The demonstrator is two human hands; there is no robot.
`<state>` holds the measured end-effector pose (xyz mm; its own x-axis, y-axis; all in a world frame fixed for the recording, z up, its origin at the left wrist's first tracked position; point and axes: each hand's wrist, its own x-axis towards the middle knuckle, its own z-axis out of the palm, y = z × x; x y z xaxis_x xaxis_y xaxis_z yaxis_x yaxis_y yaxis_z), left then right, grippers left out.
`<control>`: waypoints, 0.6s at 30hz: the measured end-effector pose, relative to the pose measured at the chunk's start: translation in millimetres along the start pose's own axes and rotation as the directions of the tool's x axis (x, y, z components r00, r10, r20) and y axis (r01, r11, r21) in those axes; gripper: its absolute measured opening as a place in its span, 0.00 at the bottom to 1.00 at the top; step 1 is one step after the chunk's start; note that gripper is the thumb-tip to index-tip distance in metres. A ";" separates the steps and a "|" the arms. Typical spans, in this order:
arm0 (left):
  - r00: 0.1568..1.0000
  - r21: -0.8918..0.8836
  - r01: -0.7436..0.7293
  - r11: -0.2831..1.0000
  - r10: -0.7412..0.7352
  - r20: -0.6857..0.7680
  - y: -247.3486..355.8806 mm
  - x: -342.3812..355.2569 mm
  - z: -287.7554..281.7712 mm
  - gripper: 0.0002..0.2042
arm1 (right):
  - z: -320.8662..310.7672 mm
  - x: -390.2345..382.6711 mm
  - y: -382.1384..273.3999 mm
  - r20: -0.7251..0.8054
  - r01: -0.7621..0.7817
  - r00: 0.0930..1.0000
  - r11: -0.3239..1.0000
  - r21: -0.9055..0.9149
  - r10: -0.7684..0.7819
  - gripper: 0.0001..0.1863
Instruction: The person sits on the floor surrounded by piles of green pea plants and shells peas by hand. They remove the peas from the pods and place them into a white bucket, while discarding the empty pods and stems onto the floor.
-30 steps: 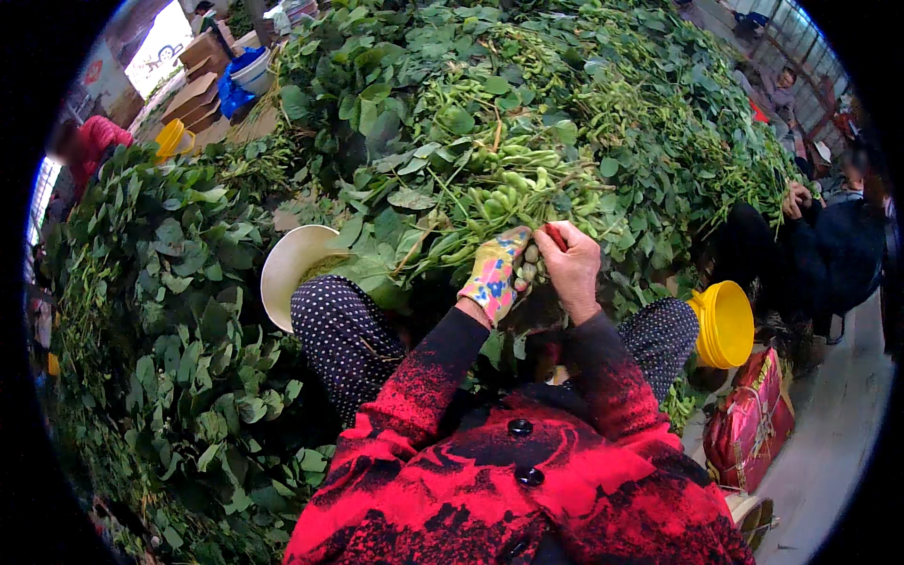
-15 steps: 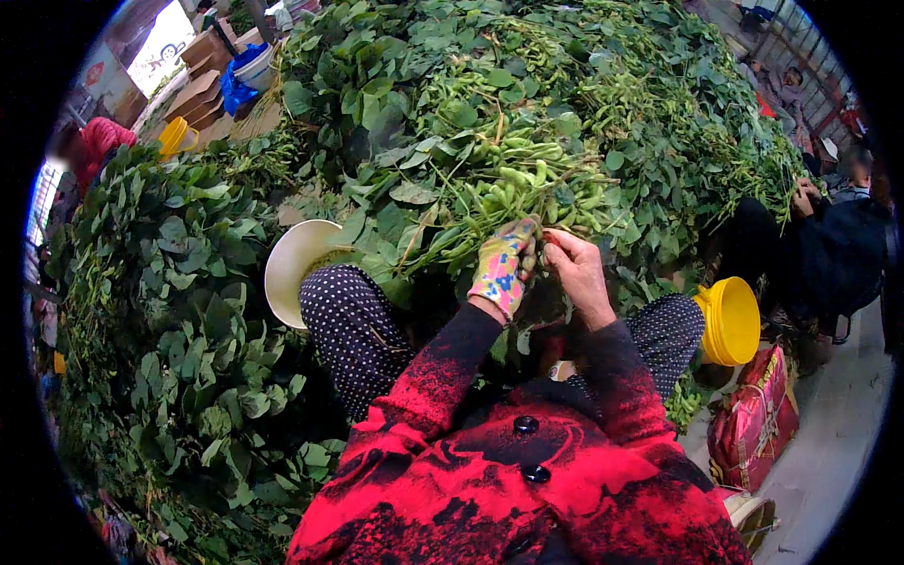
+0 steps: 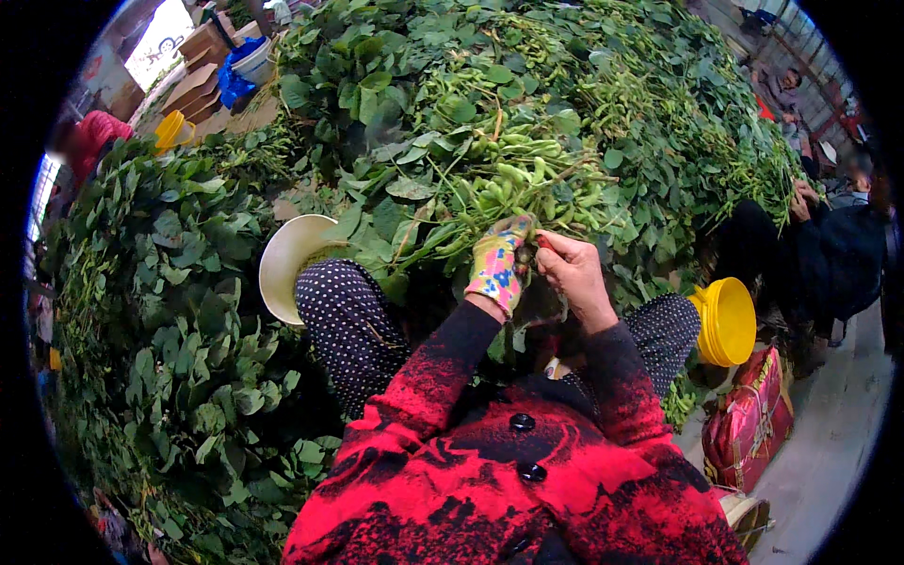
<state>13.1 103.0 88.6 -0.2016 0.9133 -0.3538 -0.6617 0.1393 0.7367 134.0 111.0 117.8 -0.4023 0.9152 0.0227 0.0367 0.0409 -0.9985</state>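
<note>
My left hand, in a colourful patterned glove, is closed round the stems of a bunch of soybean plants with plump green pods. The bunch points away from me over the leafy heap. My bare right hand is beside it, thumb and fingers pinched on a small red thing close to the held stems. Whether that red thing is a tie or a tool, I cannot make out. Both hands are between my knees, almost touching.
Leafy soybean plants are heaped around me. A white bucket stands by my left knee, a yellow bucket by my right. Beyond that lies a red bag. Other people sit at the right, one in dark clothes; another in red is far left.
My right hand has shifted slightly down, and the red thing shows more between its fingers. My left hand keeps its grip on the bunch. The whole view has moved a little.
</note>
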 end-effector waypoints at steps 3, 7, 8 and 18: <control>0.999 -0.018 0.001 1.000 -0.001 0.050 -0.3 2.1 -5.5 0.05 | -2.2 -1.6 -7.0 -0.024 -0.209 0.977 0.971 0.113 0.213 0.05; 0.997 -0.052 0.012 0.999 -0.008 0.076 0.1 -0.4 -7.0 0.08 | -0.1 6.7 -1.5 0.103 -0.262 0.964 0.931 0.255 0.243 0.03; 0.998 -0.047 0.029 0.998 -0.027 0.051 2.9 0.4 -5.9 0.09 | 1.3 7.8 -1.5 0.078 -0.242 0.970 0.945 0.219 0.231 0.03; 0.982 0.387 -0.150 0.910 0.182 -0.049 15.2 -13.5 12.7 0.08 | -3.3 10.5 3.5 -0.045 -0.116 0.992 0.987 0.112 0.121 0.09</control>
<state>14.9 97.7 111.8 -0.3536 0.9037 -0.2413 -0.2922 0.1383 0.9463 132.9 122.0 114.7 -0.3536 0.9304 -0.0965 -0.0200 -0.1107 -0.9937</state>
